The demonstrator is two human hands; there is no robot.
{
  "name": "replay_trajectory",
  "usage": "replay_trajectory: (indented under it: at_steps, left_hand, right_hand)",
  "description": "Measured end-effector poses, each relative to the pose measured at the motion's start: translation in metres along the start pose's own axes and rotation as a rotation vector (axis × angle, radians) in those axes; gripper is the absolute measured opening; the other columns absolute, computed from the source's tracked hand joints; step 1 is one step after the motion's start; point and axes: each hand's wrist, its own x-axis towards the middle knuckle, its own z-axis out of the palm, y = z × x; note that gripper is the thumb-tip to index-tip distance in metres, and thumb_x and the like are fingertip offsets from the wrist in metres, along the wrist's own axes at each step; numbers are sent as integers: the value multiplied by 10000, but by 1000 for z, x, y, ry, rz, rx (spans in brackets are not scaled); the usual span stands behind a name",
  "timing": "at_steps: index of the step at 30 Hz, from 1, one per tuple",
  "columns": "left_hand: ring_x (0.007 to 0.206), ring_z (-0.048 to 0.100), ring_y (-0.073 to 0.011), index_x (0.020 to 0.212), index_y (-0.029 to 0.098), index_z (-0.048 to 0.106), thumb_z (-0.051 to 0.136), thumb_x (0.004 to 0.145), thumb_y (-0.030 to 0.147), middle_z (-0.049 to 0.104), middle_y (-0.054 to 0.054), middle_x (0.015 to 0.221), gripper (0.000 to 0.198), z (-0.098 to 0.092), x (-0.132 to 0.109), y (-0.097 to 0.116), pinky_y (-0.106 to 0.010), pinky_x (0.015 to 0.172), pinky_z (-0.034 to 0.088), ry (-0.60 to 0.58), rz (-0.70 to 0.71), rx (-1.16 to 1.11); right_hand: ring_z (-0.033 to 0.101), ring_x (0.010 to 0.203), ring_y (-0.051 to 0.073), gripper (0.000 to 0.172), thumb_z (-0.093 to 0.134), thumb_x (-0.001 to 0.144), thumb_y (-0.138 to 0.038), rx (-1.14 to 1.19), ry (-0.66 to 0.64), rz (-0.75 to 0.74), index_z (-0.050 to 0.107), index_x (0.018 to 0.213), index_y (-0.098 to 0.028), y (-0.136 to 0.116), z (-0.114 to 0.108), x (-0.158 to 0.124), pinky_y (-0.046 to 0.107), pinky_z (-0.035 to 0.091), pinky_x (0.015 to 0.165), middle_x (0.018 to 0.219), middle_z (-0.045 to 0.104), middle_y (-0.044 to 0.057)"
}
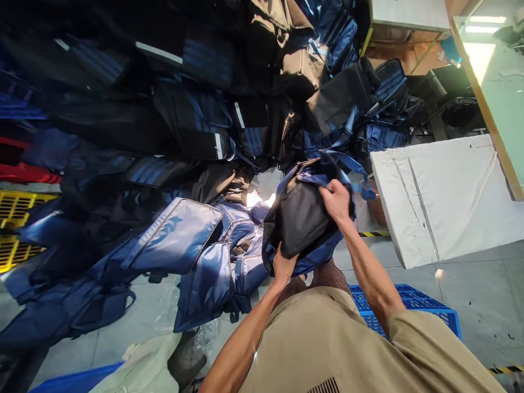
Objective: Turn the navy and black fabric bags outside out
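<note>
In front of my body I hold a black and blue bag (305, 215) with a loose blue strap (352, 164) trailing off its far side. My right hand (336, 202) is closed on the bag's upper right edge, near its opening. Down at the lower left edge, my left hand (284, 265) grips the fabric, its fingertips partly hidden by the black panel. Just left of the bag lie several shiny blue bags (208, 270) on the floor, one with a flat light-struck panel (180, 232).
Dark bags with blue stripes (208, 54) are heaped across the far side. A white wrapped slab (450, 196) stands to the right, and a blue plastic crate (409, 305) sits beside my right leg. At the left edge is a yellow crate (20, 210).
</note>
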Motion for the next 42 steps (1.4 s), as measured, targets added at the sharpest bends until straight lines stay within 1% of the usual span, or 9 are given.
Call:
replay_trajectory:
  at_steps: [6,12,16,19,23,27,34,38,42]
  left_hand:
    - [1285,790,-375,1523,194,654,930,799,290,847,-167,1312,781,3,-37,-22,-497,1104,627,-405,12,-102]
    - [1278,771,-353,1253,242,781,608,945,162,851,-148,1267,362,-43,-17,5,-498,1189,550,-258,187,210]
    - [1586,558,-335,1468,253,729,535,1068,280,688,-141,1611,445,-76,32,39,-535,1381,379,77,457,178]
    - [1727,360,-375,1711,193,501,641,1067,444,454,-194,1814,706,-66,70,59,-588,1421,300,175,444,92]
    - [1626,525,-341,1714,183,469,540,1117,407,549,-196,1751,642,-26,102,62,-526,1343,438,43,346,-66]
    - [1334,717,-331,1391,146,721,521,1122,589,803,-179,1352,555,-21,98,30,-468,1185,568,149,91,-193]
    - [1045,785,-327,1066,185,782,597,980,883,815,-99,879,727,-77,49,-36,-429,904,646,28,-77,-285]
    - [1049,798,-325,1178,176,760,694,971,744,845,-122,1036,608,-94,43,-25,-440,958,638,114,-29,-215]
    - [1143,796,-313,1363,217,732,702,1014,482,828,-146,1273,439,-88,14,25,-487,1089,618,187,219,-125]
  right_hand:
    - [445,762,173,270,636,941,-506,-95,-211,30,528,874,-268,16,13,-22,291,364,770,771,563,-54]
    - [652,1211,270,441,604,1006,-584,33,-163,-60,707,1229,-217,18,-10,-53,398,499,1112,1318,754,122]
    - [619,1408,278,609,528,1069,-608,106,157,83,596,1499,-181,43,-18,-109,452,476,1247,1534,653,189]
    - [540,1540,353,832,630,984,-618,-18,194,331,454,1664,-173,84,-20,-163,534,444,1302,1684,536,240]
    - [398,1683,393,1120,703,887,-493,-47,0,501,170,1819,-173,120,2,-204,576,405,1350,1835,358,242]
    - [394,1681,414,1024,547,985,-438,-135,64,532,59,1817,-91,128,33,-183,577,389,1341,1831,322,303]
    - [705,1138,345,567,441,998,-216,-300,-37,561,455,1556,-118,139,31,-126,478,542,1006,1382,707,253]
    - [692,995,288,397,417,1063,-238,-461,-4,398,557,1415,-121,142,-18,-119,382,501,905,1236,749,199]
    - [704,996,284,408,456,1085,-260,-652,-8,166,594,1438,-110,123,-82,-117,354,483,870,1218,774,194]
